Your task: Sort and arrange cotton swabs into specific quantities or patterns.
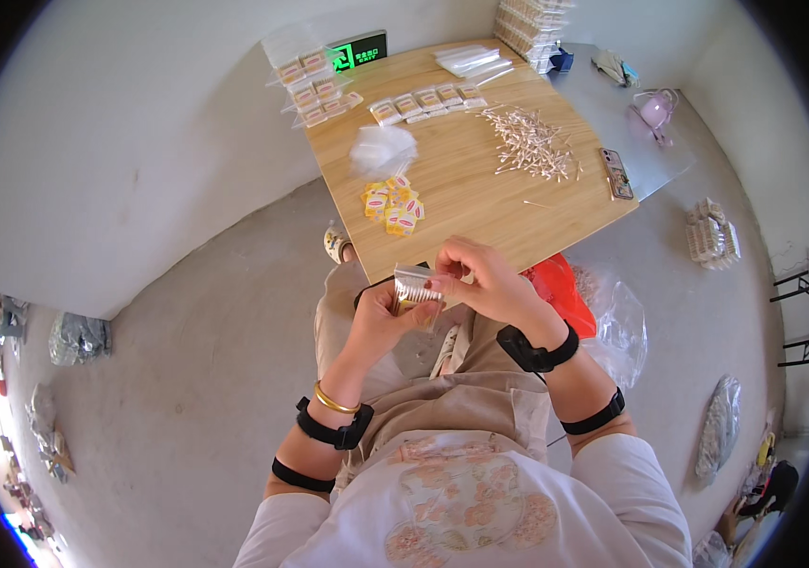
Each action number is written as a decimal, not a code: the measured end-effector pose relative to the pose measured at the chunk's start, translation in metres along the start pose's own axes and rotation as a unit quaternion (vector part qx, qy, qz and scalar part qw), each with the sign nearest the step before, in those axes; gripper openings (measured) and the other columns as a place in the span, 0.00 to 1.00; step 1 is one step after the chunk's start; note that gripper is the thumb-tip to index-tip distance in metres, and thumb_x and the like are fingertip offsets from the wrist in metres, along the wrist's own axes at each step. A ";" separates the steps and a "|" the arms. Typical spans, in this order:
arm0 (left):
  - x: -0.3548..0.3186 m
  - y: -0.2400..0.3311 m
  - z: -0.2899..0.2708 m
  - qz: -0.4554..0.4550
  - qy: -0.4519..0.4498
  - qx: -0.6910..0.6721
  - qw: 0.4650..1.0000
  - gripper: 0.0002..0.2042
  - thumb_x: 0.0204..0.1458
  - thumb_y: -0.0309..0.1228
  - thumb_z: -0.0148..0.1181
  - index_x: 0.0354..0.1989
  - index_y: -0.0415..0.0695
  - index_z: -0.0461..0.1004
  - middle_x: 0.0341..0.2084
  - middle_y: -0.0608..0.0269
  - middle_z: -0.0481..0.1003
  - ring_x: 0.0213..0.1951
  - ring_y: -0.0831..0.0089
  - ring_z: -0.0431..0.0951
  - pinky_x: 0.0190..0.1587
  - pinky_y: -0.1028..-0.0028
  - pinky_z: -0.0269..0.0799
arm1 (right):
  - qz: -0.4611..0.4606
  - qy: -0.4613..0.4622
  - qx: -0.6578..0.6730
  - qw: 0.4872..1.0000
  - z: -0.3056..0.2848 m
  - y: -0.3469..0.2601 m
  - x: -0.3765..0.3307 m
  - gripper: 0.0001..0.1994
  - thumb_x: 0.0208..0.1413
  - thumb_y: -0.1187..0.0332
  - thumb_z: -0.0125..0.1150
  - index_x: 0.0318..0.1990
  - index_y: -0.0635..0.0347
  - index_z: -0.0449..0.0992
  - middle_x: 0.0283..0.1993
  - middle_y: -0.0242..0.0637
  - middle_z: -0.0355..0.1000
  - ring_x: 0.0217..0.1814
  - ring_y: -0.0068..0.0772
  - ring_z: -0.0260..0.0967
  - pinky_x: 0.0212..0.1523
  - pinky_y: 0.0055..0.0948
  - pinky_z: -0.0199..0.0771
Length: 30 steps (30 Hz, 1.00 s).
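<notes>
Left of frame centre, the left hand (381, 317) is closed around a small clear plastic bag (416, 289) with yellow-printed contents, held upright just below the counter (461, 170) edge. Just right of it, the right hand (480, 279) pinches the bag's top edge between thumb and fingertips. For a clean seal, the grip should run squarely along the strip while the left hand keeps the bag steady. Upper centre, yellow card labels (393, 205) and a white plastic bundle (383, 150) lie on the counter; farther right, a heap of cotton swabs (532, 144) and a phone (616, 173).
</notes>
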<state>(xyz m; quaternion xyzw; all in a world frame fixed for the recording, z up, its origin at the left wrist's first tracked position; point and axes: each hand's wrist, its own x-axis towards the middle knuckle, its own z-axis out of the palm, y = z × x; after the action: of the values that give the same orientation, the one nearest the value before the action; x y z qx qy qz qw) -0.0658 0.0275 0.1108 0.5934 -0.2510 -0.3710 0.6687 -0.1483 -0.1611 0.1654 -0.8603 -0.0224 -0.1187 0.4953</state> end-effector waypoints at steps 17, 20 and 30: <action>-0.016 0.032 0.011 -0.059 -0.088 -0.123 0.987 0.16 0.54 0.32 0.69 0.47 0.38 0.75 0.33 0.62 0.80 0.35 0.72 0.81 0.41 0.71 0.77 | 0.120 -0.040 0.267 0.955 -0.003 -0.009 -0.012 0.16 0.69 0.55 0.52 0.33 0.56 0.71 0.26 0.18 0.58 0.28 0.12 0.50 0.28 0.18 0.50; -0.018 0.037 0.012 -0.070 -0.103 -0.160 0.979 0.16 0.53 0.34 0.69 0.46 0.39 0.75 0.32 0.61 0.80 0.34 0.72 0.81 0.41 0.71 0.77 | 0.119 -0.035 0.330 0.936 -0.003 -0.020 -0.013 0.16 0.69 0.55 0.52 0.33 0.56 0.71 0.26 0.19 0.61 0.29 0.12 0.52 0.29 0.18 0.52; -0.028 0.040 0.013 -0.050 -0.121 -0.229 0.965 0.15 0.55 0.34 0.68 0.46 0.40 0.74 0.32 0.62 0.79 0.34 0.73 0.79 0.41 0.71 0.75 | 0.114 -0.060 0.326 0.937 -0.016 -0.035 -0.018 0.15 0.66 0.53 0.55 0.37 0.55 0.72 0.28 0.22 0.65 0.32 0.13 0.58 0.34 0.18 0.57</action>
<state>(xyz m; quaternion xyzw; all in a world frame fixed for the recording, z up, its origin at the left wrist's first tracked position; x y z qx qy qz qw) -0.0843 0.0429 0.1554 0.3870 -0.2080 -0.5206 0.7321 -0.1739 -0.1551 0.1987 -0.6538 0.0088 0.0041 0.7566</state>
